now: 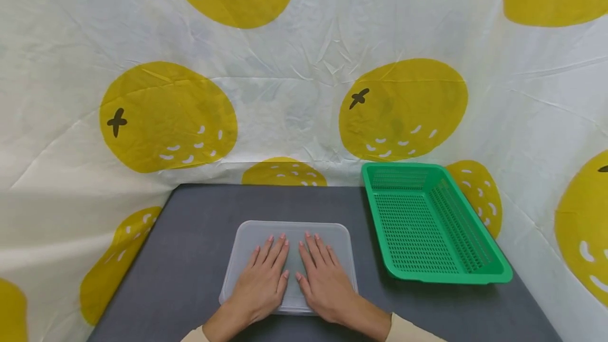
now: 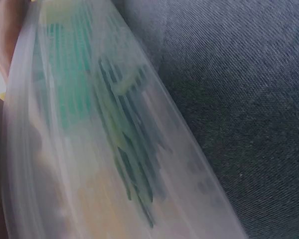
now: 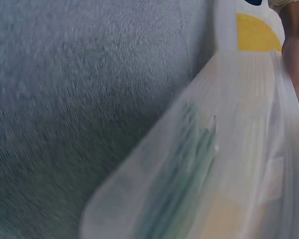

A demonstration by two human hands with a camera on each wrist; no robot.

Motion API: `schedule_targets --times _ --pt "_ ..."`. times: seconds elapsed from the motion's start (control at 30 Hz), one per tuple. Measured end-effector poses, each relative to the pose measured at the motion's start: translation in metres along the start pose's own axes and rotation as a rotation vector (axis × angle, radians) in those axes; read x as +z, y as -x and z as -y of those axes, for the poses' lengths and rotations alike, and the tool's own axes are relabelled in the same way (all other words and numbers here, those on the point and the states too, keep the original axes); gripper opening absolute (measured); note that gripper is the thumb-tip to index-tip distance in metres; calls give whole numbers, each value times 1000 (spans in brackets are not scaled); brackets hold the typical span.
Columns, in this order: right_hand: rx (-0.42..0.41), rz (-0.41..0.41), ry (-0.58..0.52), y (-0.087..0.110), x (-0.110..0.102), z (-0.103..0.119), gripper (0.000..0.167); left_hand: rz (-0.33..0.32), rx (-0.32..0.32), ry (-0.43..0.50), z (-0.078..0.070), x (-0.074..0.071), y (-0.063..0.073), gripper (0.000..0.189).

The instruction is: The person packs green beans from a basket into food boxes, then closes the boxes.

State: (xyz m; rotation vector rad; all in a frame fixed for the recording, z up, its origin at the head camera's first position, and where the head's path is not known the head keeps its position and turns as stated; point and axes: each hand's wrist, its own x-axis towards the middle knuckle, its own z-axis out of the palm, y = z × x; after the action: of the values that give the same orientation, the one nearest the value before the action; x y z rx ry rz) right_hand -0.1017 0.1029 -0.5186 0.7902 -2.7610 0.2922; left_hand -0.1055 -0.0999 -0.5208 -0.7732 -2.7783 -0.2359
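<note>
A translucent white plastic box (image 1: 293, 231) with rounded corners sits on the dark grey table. My left hand (image 1: 261, 284) lies flat on the left half of its lid, fingers straight and pointing away from me. Beside it, on the right half, my right hand (image 1: 328, 284) rests the same way, thumbs near each other. Through the cloudy wall in the left wrist view, long thin green shapes (image 2: 122, 134) show; similar green shapes (image 3: 189, 159) appear in the right wrist view. Their kind is too blurred to make out.
A green plastic basket (image 1: 375, 215) with slotted floor and sides stands to the right of the box. The dark table (image 1: 199, 236) runs back to a white cloth (image 1: 285, 120) printed with large yellow fruit, which hangs behind and at both sides.
</note>
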Motion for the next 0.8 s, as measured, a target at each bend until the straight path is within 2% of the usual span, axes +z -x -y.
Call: schedule_targets --times 0.13,0.2,0.33,0.43,0.53,0.67,0.8 --pt "10 36 -52 -7 -6 -6 63 17 -4 33 8 -4 -6 58" --pt "46 31 -71 -14 -11 -14 66 -1 -33 42 17 -6 -12 58" --pt "143 -1 -27 -24 -12 -34 69 -48 -127 6 37 -7 -24 60" --pt "158 -5 19 -24 -7 -44 70 -27 -157 -21 48 -4 -26 62" --pt "144 -25 36 -22 -2 -48 71 -10 -143 -23 50 -1 -26 63" --pt "139 -62 39 -21 1 -49 70 -33 -141 -35 50 1 -27 63" --pt "138 -60 32 -22 2 -49 70 -34 -151 -54 49 0 -25 64"
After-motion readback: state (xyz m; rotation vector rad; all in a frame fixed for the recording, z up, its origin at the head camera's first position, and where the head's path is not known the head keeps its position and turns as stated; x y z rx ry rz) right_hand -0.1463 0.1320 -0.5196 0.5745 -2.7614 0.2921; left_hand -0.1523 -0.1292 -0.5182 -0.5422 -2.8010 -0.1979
